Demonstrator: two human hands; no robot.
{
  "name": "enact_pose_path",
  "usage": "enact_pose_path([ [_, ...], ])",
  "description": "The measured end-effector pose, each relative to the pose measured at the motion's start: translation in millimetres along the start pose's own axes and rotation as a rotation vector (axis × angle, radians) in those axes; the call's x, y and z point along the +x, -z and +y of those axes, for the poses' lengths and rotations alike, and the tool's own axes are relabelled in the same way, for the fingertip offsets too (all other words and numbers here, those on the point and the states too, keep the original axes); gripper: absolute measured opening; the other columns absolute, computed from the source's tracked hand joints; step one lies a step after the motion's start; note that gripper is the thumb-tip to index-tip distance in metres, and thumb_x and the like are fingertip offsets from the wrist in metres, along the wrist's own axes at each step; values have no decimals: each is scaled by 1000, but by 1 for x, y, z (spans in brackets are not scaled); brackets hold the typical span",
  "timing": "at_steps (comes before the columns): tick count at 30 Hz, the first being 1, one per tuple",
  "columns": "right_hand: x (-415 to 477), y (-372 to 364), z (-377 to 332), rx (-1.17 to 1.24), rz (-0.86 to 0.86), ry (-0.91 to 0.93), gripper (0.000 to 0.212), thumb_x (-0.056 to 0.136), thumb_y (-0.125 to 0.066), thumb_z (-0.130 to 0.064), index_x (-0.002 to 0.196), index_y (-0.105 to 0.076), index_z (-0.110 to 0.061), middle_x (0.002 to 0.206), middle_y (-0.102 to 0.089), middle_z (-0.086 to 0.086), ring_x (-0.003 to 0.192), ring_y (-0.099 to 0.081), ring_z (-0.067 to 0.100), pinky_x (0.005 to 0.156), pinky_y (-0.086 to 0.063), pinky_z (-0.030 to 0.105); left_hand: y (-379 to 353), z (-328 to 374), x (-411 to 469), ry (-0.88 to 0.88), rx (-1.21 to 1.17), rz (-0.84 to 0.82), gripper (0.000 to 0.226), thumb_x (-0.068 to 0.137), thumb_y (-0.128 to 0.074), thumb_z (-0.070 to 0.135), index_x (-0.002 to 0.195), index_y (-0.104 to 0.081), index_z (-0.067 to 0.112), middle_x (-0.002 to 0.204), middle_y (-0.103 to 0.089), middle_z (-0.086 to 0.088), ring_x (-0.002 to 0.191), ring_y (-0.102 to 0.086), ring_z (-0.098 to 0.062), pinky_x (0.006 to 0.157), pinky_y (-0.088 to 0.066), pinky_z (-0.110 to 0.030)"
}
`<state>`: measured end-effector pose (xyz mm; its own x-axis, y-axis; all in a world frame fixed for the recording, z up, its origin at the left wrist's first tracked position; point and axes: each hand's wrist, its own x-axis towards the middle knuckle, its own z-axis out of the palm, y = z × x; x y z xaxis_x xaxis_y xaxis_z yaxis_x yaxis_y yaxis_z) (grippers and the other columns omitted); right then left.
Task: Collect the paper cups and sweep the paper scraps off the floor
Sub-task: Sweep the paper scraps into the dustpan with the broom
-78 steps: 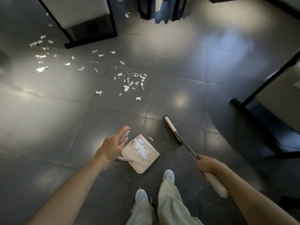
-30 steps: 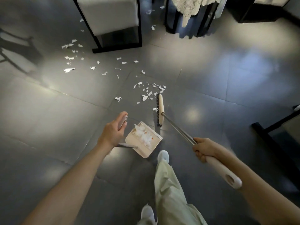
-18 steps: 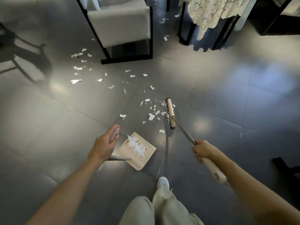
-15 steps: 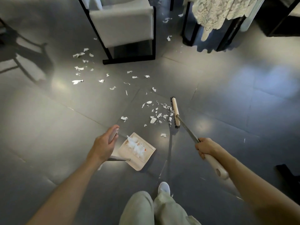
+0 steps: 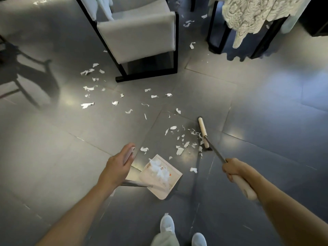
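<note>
White paper scraps lie in a loose patch on the dark tiled floor, with more scraps strewn toward the chair. My left hand grips the handle of a beige dustpan, which rests on the floor and holds a heap of scraps. My right hand grips the long handle of a broom; the broom head stands on the floor at the right edge of the near patch. No paper cups are in view.
A grey upholstered chair on a black frame stands ahead, with scraps beside it and behind it. A black-legged table under a lace cloth stands at the back right. My feet in pale shoes are at the bottom.
I have stepped forward toward the scraps. The broom head went from beside the dustpan out to the right side of the scrap patch. The dustpan stays in my left hand.
</note>
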<state>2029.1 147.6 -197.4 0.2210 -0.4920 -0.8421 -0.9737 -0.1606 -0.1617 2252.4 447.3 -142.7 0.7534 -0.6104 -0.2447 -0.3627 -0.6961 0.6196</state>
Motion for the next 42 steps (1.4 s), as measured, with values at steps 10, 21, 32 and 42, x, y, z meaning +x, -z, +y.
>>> enact_pose_path([
  [10, -39, -51, -42, -290, -229, 166, 40, 83, -46, -6, 120, -47, -22, 66, -56, -1, 52, -55, 14, 51, -48, 24, 0, 23, 62, -54, -24, -38, 31, 98, -44, 28, 129, -48, 30, 97, -60, -1, 92, -58, -28, 74, -42, -31],
  [21, -130, -25, -8, -42, -359, 203, 47, 86, -37, 2, 131, -43, -12, 56, -48, 3, 37, -44, 12, 37, -40, 21, -2, 20, 31, -77, -52, -70, 33, 99, -45, 25, 131, -49, 26, 113, -64, -9, 100, -58, -31, 77, -40, -29],
  [32, -135, -9, 63, 329, -199, 7, 39, 92, -38, 6, 130, -44, -2, 45, -38, 4, 32, -34, 11, 31, -32, 17, -4, 7, -49, -17, -49, 5, 32, 98, -47, 24, 129, -49, 23, 114, -64, -6, 103, -60, -30, 81, -40, -29],
  [42, -93, -47, 66, 42, -40, -34, 15, 84, -49, -6, 97, -56, -3, 55, -59, 6, 46, -55, 20, 55, -50, 28, 32, -26, -97, 43, 19, 68, 31, 98, -45, 24, 130, -47, 22, 120, -63, -11, 110, -58, -36, 86, -44, -40],
])
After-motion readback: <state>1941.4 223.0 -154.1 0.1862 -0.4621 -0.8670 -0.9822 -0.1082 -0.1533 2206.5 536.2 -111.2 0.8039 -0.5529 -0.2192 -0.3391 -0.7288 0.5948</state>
